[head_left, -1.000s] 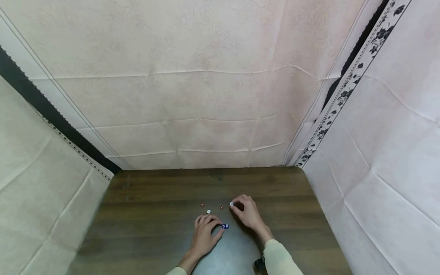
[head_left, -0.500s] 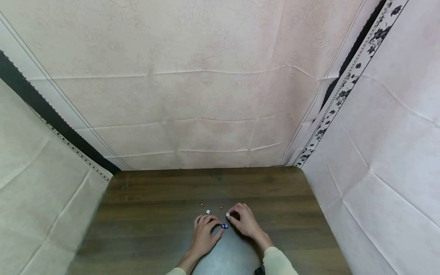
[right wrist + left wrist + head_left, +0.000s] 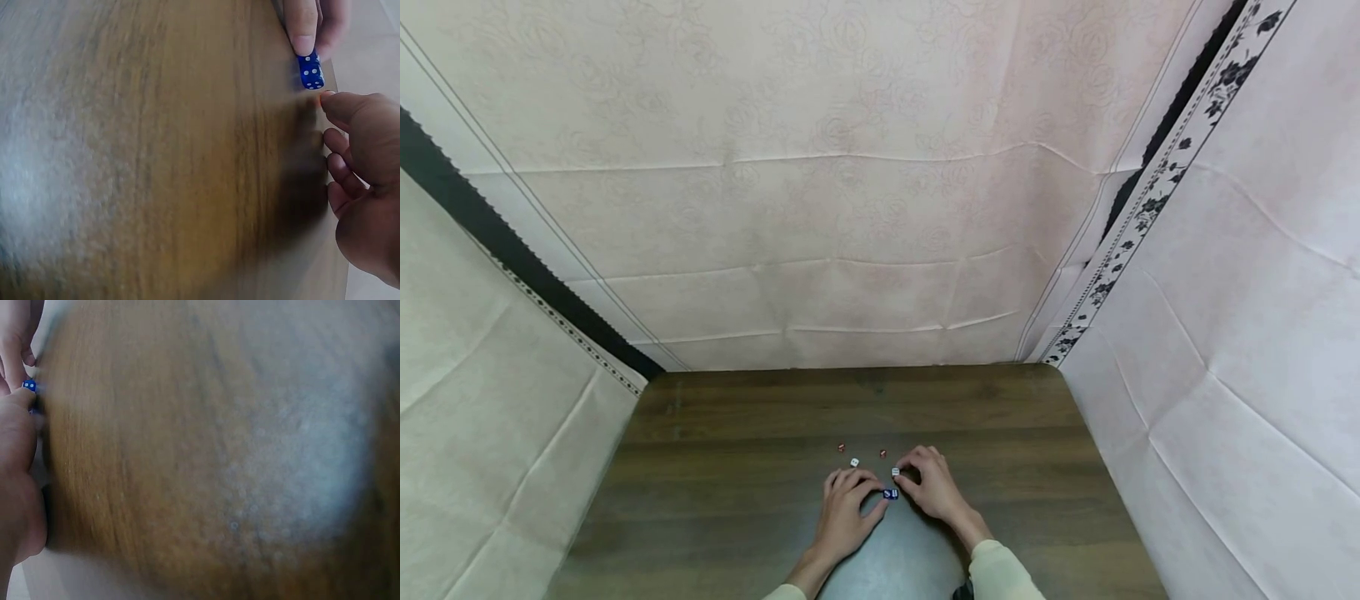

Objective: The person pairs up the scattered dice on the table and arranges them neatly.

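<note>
With the left hand [image 3: 844, 510] steadying the blue dice [image 3: 891, 494] under one fingertip on the tabletop [image 3: 722, 467], the right hand [image 3: 934, 487], pinching the white die [image 3: 896, 472], should lower it squarely just above.

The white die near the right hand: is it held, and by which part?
The right hand pinches the white die at its sides with its fingertips; the left hand touches the blue die.

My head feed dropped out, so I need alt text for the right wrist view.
A blue die with white pips sits on the wooden table, touched from above by a fingertip of the left hand. The right hand is just below it with loosely curled fingers, its nearest fingertip close to the die.
</note>
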The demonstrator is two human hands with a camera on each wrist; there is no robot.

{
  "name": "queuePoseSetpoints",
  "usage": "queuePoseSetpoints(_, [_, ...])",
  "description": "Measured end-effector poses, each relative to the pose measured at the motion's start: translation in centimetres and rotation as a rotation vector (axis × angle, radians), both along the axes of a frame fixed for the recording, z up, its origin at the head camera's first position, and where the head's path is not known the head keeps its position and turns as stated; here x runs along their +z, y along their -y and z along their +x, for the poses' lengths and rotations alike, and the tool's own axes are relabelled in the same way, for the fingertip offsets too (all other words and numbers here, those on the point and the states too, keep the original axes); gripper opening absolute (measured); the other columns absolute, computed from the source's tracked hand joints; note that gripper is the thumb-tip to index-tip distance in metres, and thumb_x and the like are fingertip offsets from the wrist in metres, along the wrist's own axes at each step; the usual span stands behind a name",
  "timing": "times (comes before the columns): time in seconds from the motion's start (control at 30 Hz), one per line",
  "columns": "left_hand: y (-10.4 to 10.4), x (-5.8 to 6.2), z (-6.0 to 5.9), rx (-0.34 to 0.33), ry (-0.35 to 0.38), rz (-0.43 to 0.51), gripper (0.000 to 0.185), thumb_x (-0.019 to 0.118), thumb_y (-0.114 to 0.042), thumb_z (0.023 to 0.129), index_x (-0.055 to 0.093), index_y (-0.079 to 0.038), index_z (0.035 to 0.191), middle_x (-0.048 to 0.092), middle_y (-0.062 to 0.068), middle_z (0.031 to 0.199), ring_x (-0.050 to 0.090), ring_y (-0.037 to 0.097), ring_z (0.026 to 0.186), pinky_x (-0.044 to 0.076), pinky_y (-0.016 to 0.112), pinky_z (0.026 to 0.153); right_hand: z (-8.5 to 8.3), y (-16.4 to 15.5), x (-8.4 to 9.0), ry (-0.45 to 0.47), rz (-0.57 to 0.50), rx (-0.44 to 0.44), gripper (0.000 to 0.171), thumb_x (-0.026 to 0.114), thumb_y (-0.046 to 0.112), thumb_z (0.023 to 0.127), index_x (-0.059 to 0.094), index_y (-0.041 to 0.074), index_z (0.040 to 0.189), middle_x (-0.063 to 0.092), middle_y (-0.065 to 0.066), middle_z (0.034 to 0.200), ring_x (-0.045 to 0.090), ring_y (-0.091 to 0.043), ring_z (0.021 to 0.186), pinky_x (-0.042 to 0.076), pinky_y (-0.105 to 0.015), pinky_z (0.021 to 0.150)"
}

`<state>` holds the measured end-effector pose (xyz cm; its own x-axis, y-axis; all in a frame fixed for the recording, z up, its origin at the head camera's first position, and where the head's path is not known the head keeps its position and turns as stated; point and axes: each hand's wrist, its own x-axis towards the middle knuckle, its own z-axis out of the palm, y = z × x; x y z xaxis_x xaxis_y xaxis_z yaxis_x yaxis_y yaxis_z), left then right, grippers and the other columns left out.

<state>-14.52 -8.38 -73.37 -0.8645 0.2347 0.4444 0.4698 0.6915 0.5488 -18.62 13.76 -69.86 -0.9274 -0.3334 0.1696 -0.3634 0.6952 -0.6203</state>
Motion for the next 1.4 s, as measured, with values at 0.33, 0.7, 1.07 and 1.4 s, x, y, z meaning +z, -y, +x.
queuePoseSetpoints(0.33, [-0.1,-0.13,0.02,0.0,-0.003,-0.005,0.018,0.095,-0.033,0.092,0.085,-0.026,0.106,0.078,-0.009,0.115,0.069,0.023,0.117,0.041,0.061,0.112,0.13,0.12,-0.41,-0.006,-0.003,-0.024,0.011,0.086,0.019,0.102,0.084,0.019,0.113,0.073,0.004,0.112,0.06,-0.016,0.106,0.048,-0.048,0.1])
queuePoseSetpoints(0.7, [-0.12,-0.11,0.02,0.001,0.019,-0.021,0.02,0.096,-0.033,0.092,0.085,-0.027,0.107,0.077,-0.011,0.116,0.068,0.022,0.118,0.041,0.061,0.113,0.43,0.14,-0.72,-0.004,-0.02,-0.041,0.012,0.087,0.018,0.101,0.083,0.02,0.113,0.071,0.003,0.112,0.057,-0.015,0.104,0.043,-0.042,0.096])
queuePoseSetpoints(1.07, [-0.09,-0.28,0.12,-0.004,-0.005,-0.003,0.02,0.096,-0.032,0.091,0.085,-0.026,0.106,0.077,-0.009,0.115,0.069,0.024,0.118,0.042,0.064,0.113,0.31,0.06,-0.81,-0.006,-0.005,-0.031,0.012,0.087,0.02,0.101,0.084,0.019,0.113,0.071,0.003,0.112,0.057,-0.015,0.104,0.043,-0.044,0.098])
queuePoseSetpoints(1.4, [-0.06,0.02,-0.09,0.01,-0.029,0.032,0.026,0.101,-0.025,0.085,0.085,-0.02,0.105,0.079,-0.007,0.111,0.071,0.023,0.114,0.043,0.064,0.109,0.27,0.16,-0.83,-0.012,0.006,-0.04,0.014,0.087,0.022,0.101,0.083,0.022,0.114,0.07,0.004,0.112,0.057,-0.015,0.104,0.044,-0.041,0.095])
